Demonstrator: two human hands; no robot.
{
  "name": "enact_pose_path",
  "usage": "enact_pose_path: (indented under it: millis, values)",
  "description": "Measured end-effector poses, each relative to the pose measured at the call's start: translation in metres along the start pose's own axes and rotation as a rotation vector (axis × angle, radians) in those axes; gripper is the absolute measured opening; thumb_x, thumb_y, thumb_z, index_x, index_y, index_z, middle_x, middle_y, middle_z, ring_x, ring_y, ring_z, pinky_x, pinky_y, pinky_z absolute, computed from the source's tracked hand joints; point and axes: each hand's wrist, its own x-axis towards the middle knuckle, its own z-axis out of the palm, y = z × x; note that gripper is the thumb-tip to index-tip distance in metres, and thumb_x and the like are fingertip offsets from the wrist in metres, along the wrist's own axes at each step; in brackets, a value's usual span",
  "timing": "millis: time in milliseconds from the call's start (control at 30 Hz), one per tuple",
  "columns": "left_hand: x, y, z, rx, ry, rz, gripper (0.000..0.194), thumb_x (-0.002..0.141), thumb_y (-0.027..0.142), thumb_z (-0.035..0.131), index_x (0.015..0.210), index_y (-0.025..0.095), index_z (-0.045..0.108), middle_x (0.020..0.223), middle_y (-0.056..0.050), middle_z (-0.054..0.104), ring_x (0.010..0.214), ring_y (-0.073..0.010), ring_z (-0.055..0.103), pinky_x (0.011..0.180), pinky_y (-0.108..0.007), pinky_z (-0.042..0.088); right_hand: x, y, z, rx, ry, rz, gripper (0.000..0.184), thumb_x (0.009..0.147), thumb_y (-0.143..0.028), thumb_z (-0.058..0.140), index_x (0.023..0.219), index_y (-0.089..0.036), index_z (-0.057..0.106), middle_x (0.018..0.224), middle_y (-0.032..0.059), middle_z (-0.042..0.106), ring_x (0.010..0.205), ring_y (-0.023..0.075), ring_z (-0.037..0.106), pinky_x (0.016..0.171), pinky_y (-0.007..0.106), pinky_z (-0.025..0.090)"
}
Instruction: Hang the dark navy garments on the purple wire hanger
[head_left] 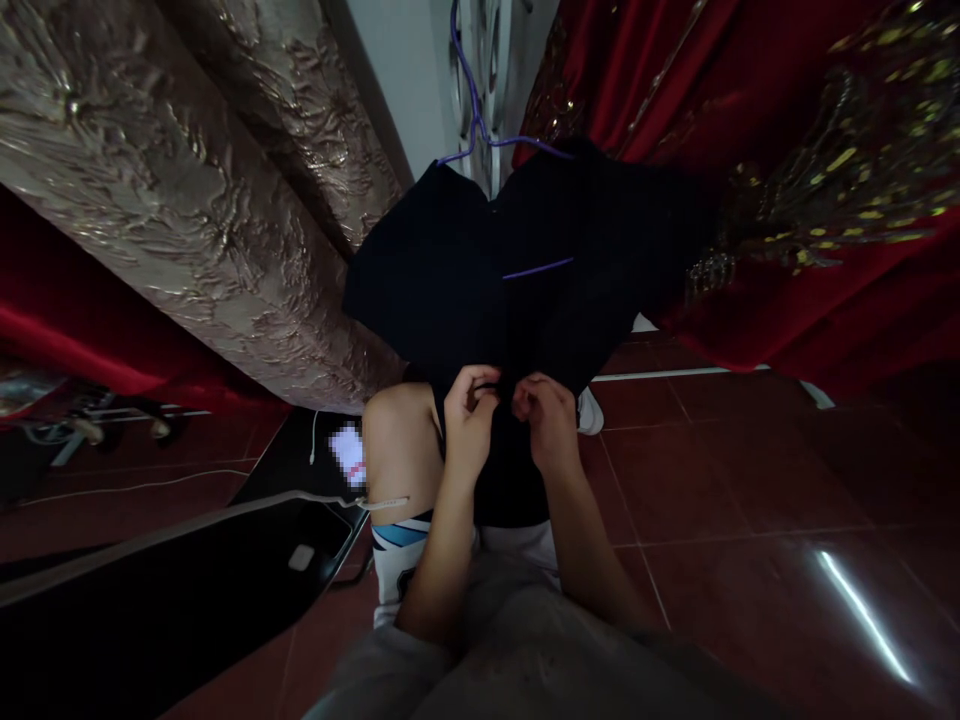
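Note:
A dark navy garment (435,260) hangs from a purple hanger (475,125), its lower part falling in front of my lap. Part of the hanger's bottom bar shows through the garment's open front. My left hand (471,410) is closed in a pinch on the garment's dark front edge, thumb against fingers. Beside it, a short gap to the right, my right hand (549,415) has its fingers curled together on the same dark cloth. Between the fingertips the cloth is too dark to show any detail, such as a button.
Shiny textured beige fabric (202,210) hangs at the left. Red cloth (810,310) with gold sequins (847,170) is at the right. A black surface (225,570) at lower left bears a phone (322,535) and a lit screen (347,453). A white rail (675,374) crosses the tiled floor (720,470).

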Motion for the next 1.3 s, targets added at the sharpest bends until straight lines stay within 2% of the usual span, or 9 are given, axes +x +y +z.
enact_pose_path:
  millis: [133,267,600,733,833,900,1067,1200,1300]
  values:
    - [0.001,-0.009,-0.011,0.090,-0.161,-0.031,0.008,0.083,0.009,0.066,0.083,0.017,0.065,0.077,-0.001,0.064,0.075,-0.0137,0.062,0.072,-0.023,0.047,-0.008,-0.006,0.001,-0.167,-0.147,0.018,0.020,0.078,-0.034,0.066,0.067,-0.017,0.066,0.053,-0.0030,0.051,0.047,0.0077,0.040,0.048,0.023,0.028]
    - [-0.004,-0.010,-0.008,0.104,-0.073,0.000,0.019,0.092,0.021,0.066,0.074,0.017,0.060,0.064,0.002,0.056,0.061,-0.0120,0.053,0.061,-0.022,0.040,-0.004,-0.022,0.004,-0.281,-0.318,0.041,0.026,0.083,-0.041,0.068,0.074,-0.016,0.072,0.050,-0.0022,0.055,0.045,0.0083,0.046,0.046,0.022,0.031]
    - [0.019,-0.039,-0.009,0.401,-0.050,0.148,0.010,0.084,0.011,0.069,0.075,0.016,0.069,0.069,0.000,0.060,0.068,-0.0140,0.055,0.068,-0.023,0.039,0.082,-0.136,0.093,-0.243,-0.329,-0.478,0.031,0.097,-0.031,0.062,0.073,-0.014,0.071,0.046,-0.0029,0.052,0.039,0.0069,0.044,0.041,0.021,0.029]
    - [0.047,-0.003,-0.010,0.376,-0.183,0.210,0.018,0.083,0.006,0.069,0.093,0.018,0.077,0.087,-0.005,0.072,0.078,-0.0165,0.066,0.078,-0.027,0.048,0.080,-0.129,0.094,-0.284,-0.393,-0.471,0.028,0.096,-0.019,0.058,0.070,-0.015,0.068,0.045,-0.0040,0.052,0.038,0.0065,0.042,0.041,0.019,0.028]
    - [0.082,0.049,0.000,0.196,-0.060,0.373,0.035,0.085,0.007,0.074,0.117,0.021,0.072,0.106,-0.005,0.071,0.090,-0.0173,0.069,0.091,-0.031,0.053,0.075,-0.125,0.091,-0.329,-0.391,-0.482,0.031,0.096,-0.018,0.054,0.067,-0.015,0.063,0.049,-0.0048,0.051,0.040,0.0043,0.043,0.044,0.017,0.028]
    - [0.106,0.082,0.009,0.076,0.039,0.415,0.027,0.085,0.012,0.078,0.110,0.019,0.071,0.100,-0.003,0.068,0.096,-0.0191,0.069,0.091,-0.031,0.054,0.077,-0.126,0.092,-0.373,-0.365,-0.523,0.031,0.097,-0.019,0.053,0.067,-0.014,0.061,0.056,-0.0046,0.054,0.045,0.0030,0.043,0.048,0.017,0.029]
    - [0.135,0.129,0.020,0.268,-0.118,0.500,0.014,0.088,0.018,0.081,0.088,0.014,0.068,0.090,-0.003,0.063,0.105,-0.0227,0.066,0.099,-0.035,0.052,0.093,-0.106,0.080,-0.587,-0.209,-0.673,0.029,0.097,-0.026,0.055,0.071,-0.016,0.062,0.065,-0.0022,0.053,0.061,0.0075,0.048,0.060,0.021,0.034]
    - [0.168,0.139,-0.026,0.504,0.024,0.811,0.021,0.099,0.031,0.070,0.101,0.011,0.067,0.101,-0.005,0.063,0.106,-0.0179,0.060,0.107,-0.035,0.046,0.089,-0.065,0.061,-0.901,-0.155,-0.635,0.030,0.093,-0.028,0.058,0.064,-0.018,0.058,0.058,-0.0020,0.048,0.057,0.0107,0.044,0.061,0.027,0.031]
    - [0.214,0.123,-0.087,0.516,0.361,0.848,0.028,0.107,0.034,0.054,0.094,0.010,0.061,0.092,-0.001,0.059,0.098,-0.0120,0.056,0.111,-0.040,0.043,0.074,-0.050,0.062,-0.987,-0.223,-0.637,0.033,0.092,-0.030,0.057,0.061,-0.019,0.055,0.055,-0.0026,0.046,0.054,0.0106,0.041,0.061,0.028,0.028]
